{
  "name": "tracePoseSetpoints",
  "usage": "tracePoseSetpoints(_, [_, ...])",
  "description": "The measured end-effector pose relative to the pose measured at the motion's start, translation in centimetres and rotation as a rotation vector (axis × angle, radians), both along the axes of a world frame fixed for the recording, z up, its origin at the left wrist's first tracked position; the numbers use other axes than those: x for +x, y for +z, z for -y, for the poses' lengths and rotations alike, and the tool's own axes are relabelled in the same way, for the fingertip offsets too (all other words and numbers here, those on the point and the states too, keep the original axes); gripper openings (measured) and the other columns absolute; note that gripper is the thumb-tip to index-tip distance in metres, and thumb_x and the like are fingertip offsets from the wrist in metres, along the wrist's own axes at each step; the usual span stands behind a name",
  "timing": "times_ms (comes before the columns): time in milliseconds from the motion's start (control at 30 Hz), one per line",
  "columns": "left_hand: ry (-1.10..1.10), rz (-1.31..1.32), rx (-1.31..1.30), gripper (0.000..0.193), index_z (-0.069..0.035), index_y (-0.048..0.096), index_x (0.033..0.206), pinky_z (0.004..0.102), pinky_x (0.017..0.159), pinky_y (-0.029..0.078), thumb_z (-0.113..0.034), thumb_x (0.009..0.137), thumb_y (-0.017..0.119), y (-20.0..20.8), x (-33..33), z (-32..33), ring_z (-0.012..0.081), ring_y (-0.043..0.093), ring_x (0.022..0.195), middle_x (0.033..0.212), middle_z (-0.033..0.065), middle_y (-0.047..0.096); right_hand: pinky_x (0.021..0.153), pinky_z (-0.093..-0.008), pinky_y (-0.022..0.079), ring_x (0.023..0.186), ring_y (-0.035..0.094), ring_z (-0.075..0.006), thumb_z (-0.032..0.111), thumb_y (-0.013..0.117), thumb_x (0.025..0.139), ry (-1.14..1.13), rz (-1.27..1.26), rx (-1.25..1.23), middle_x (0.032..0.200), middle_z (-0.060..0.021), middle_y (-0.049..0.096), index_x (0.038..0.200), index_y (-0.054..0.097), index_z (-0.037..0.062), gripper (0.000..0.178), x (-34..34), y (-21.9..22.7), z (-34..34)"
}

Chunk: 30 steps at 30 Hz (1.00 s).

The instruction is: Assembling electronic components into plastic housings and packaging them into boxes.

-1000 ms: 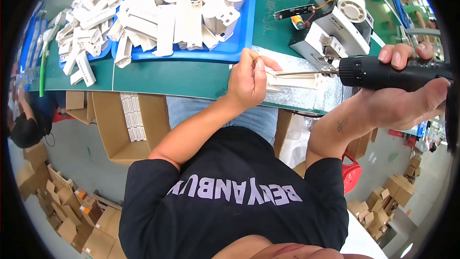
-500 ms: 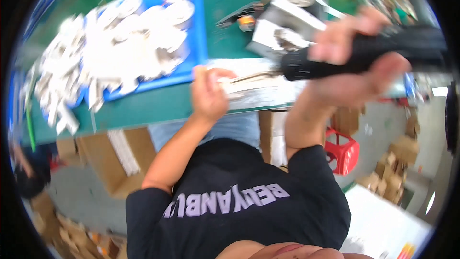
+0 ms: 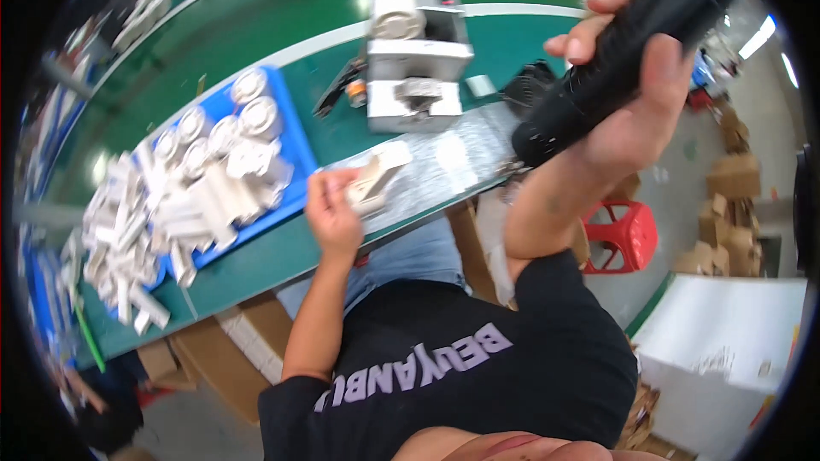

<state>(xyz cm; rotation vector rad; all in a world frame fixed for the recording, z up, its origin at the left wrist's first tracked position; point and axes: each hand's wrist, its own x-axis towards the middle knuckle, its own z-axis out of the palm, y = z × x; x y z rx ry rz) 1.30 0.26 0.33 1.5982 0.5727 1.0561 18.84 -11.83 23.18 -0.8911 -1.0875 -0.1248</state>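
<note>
White plastic case (image 3: pixel 390 162) is over the silvery sheet (image 3: pixel 457 154) on the bench; can't tell if it's lifted. Left hand (image 3: pixel 333 212) pinches its left end. Probably light, stiff, slightly slick, thin walls maybe crackable — best held by the long sides. Right hand (image 3: pixel 636 124) wraps a black power screwdriver (image 3: pixel 589 90), likely heavier, front end apart from the case. Blue tray (image 3: pixel 295 132): round white parts (image 3: pixel 259 117) and long pieces (image 3: pixel 224 192), heaped. Cardboard box (image 3: pixel 213 376) below — white strips (image 3: pixel 252 343) inside.
</note>
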Motion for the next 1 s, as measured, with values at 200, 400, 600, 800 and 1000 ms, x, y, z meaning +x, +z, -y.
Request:
tracePoseSetpoints(200, [0.030, 0.047, -0.003, 0.024, 0.000, 0.045, 0.089, 0.0283, 0.068, 0.047, -0.015, 0.102, 0.034, 0.6, 0.3, 0.1, 0.0179, 0.060, 0.070, 0.084, 0.0137, 0.067, 0.052, -0.0320, 0.052, 0.062, 0.060, -0.0193, 0.022, 0.041, 0.095, -0.315, 0.259, -0.068, 0.095, -0.0216, 0.061, 0.115, 0.038, -0.0036, 0.033, 1.7, -1.4, -5.8])
tracePoseSetpoints(400, [0.038, 0.006, 0.015, 0.025, 0.000, 0.044, 0.089, 0.0301, 0.064, 0.049, -0.017, 0.103, 0.032, 0.4, 0.0, 0.0, 0.0192, 0.063, 0.069, 0.084, 0.0138, 0.068, 0.044, -0.0200, 0.047, 0.054, 0.053, -0.0081, 0.016, 0.044, 0.097, -0.330, 0.374, 0.017, 0.084, -0.0086, 0.055, 0.139, 0.030, 0.0025, 0.045, 1.3, -1.2, -11.5])
tracePoseSetpoints(600, [0.049, 0.006, 0.010, 0.024, -0.001, 0.042, 0.087, 0.0312, 0.060, 0.049, -0.017, 0.102, 0.033, 0.9, -0.1, 0.0, 0.0211, 0.063, 0.064, 0.081, 0.0122, 0.068, 0.054, -0.0340, 0.052, 0.062, 0.058, -0.0209, 0.022, 0.042, 0.094, -0.244, 0.377, -0.051, 0.092, -0.0206, 0.060, 0.119, 0.038, -0.0035, 0.037, 4.2, -2.3, -10.0])
tracePoseSetpoints(800, [0.015, -0.003, 0.006, 0.027, 0.000, 0.042, 0.086, 0.0270, 0.063, 0.047, -0.018, 0.104, 0.031, 0.5, -0.2, -0.1, 0.0145, 0.060, 0.068, 0.085, 0.0132, 0.068, 0.051, -0.0312, 0.042, 0.062, 0.051, -0.0191, 0.044, 0.047, 0.085, 0.403, -0.271, -0.029, 0.091, -0.0164, 0.053, 0.107, 0.047, -0.0069, 0.056, 0.5, -1.7, -4.3])
tracePoseSetpoints(1000, [0.017, -0.010, -0.013, 0.026, 0.000, 0.043, 0.089, 0.0267, 0.064, 0.047, -0.018, 0.103, 0.031, 0.2, -0.3, -0.1, 0.0144, 0.061, 0.068, 0.085, 0.0121, 0.068, 0.051, -0.0325, 0.039, 0.058, 0.046, -0.0195, 0.054, 0.045, 0.081, -0.262, -0.011, -0.220, 0.089, -0.0155, 0.048, 0.104, 0.046, -0.0021, 0.061, -3.0, -1.9, -7.7])
